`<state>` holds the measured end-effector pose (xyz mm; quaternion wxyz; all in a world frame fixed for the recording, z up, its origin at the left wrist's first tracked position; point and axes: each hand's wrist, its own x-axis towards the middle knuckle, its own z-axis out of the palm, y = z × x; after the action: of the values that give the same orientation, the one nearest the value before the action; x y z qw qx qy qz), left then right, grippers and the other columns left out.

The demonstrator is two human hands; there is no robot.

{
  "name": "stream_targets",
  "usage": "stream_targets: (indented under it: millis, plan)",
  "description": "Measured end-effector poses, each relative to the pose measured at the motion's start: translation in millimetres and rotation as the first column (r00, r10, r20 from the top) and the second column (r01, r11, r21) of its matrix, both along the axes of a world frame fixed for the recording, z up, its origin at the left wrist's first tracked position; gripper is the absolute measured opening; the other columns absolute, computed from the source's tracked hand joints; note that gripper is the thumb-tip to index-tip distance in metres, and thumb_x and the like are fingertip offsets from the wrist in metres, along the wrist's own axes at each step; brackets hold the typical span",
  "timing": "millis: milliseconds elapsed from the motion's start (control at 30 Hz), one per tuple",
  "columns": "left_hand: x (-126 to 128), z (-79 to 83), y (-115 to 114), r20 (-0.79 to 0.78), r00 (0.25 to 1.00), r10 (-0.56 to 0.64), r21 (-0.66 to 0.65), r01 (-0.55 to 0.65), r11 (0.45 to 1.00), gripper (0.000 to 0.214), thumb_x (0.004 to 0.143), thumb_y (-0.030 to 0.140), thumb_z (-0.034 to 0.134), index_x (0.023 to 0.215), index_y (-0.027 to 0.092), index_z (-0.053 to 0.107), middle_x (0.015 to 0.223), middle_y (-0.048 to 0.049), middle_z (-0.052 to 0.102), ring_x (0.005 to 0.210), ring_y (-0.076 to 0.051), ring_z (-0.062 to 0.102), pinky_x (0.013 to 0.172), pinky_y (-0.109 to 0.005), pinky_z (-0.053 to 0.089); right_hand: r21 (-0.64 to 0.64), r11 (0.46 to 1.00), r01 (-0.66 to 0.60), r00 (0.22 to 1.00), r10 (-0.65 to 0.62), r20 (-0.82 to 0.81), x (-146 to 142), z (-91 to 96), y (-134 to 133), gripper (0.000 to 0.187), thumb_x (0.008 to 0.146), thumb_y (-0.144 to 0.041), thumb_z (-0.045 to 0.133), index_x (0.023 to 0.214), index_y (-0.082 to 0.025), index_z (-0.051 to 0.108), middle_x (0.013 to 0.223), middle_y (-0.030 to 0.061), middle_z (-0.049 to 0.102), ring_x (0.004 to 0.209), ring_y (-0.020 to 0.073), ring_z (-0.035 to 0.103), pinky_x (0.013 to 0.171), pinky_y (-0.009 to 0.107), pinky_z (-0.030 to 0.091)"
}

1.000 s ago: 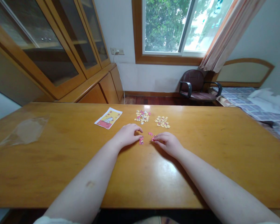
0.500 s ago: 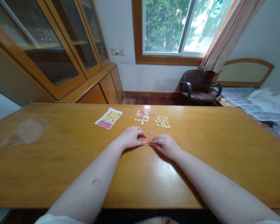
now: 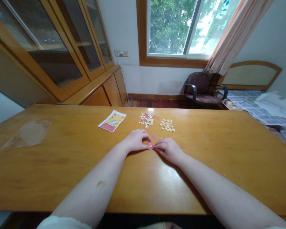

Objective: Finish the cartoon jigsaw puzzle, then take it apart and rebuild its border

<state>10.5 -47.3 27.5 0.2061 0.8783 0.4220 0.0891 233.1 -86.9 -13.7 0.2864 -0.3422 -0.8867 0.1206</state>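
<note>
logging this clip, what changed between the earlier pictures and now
The left hand moved right and the right hand moved left and slightly nearer the person, bringing their pink jigsaw pieces together; whether they interlock is unclear. The mixed-colour jigsaw pile, yellowish jigsaw pile, picture card and clear plastic bag stayed put.

"Start near the camera wearer: what's your count?"
"I count two hands: one left hand, one right hand."
"And on the table?"
"Just one table. I get two piles, one mixed-colour pile and one yellow pile, too small for me to total. One loose pink piece; the jigsaw pieces at the fingertips I can't number. One picture card, one clear plastic bag."
"Beyond it?"
"I see one armchair, one window, one curtain, one bed."
</note>
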Motion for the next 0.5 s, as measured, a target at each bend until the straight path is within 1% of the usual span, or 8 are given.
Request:
stream_targets:
  millis: [167, 333, 500]
  plan:
    - [-0.8, -2.4, 1.0, -0.002, 1.000, 0.002, -0.001, -0.002, 1.000, 0.033, 0.071, 0.050, 0.073, 0.095, 0.028, 0.072, 0.102, -0.0028, 0.064, 0.100, -0.022, 0.058, 0.088, -0.032, 0.044, 0.009, 1.000, 0.007, 1.000, -0.007, 0.025, -0.8, 0.3, -0.1, 0.020, 0.093, -0.028, 0.057, 0.090, -0.023, 0.076, 0.091, 0.0051, 0.076, 0.080, 0.0188, 0.068, 0.077, 0.033, 0.050]
    - [-0.2, -0.9, 0.5, 0.000, 1.000, 0.004, -0.007, -0.004, 1.000, 0.032, 0.071, 0.049, 0.073, 0.096, 0.028, 0.072, 0.103, -0.0030, 0.065, 0.100, -0.023, 0.058, 0.088, -0.032, 0.044, -0.007, 1.000, 0.016, 0.998, -0.015, 0.059, -0.7, -1.0, -0.8, 0.022, 0.094, -0.027, 0.055, 0.091, -0.023, 0.076, 0.093, 0.0054, 0.075, 0.082, 0.0184, 0.067, 0.079, 0.032, 0.048]
    - [0.0, -0.9, 0.6, 0.002, 1.000, 0.001, -0.003, -0.001, 1.000, 0.031, 0.072, 0.049, 0.073, 0.095, 0.028, 0.072, 0.102, -0.0027, 0.065, 0.100, -0.022, 0.058, 0.088, -0.032, 0.043, 0.003, 1.000, 0.028, 0.995, -0.028, 0.097, -1.0, -2.3, -1.3, 0.021, 0.094, -0.027, 0.056, 0.092, -0.023, 0.076, 0.093, 0.0056, 0.075, 0.084, 0.0178, 0.066, 0.080, 0.032, 0.046]
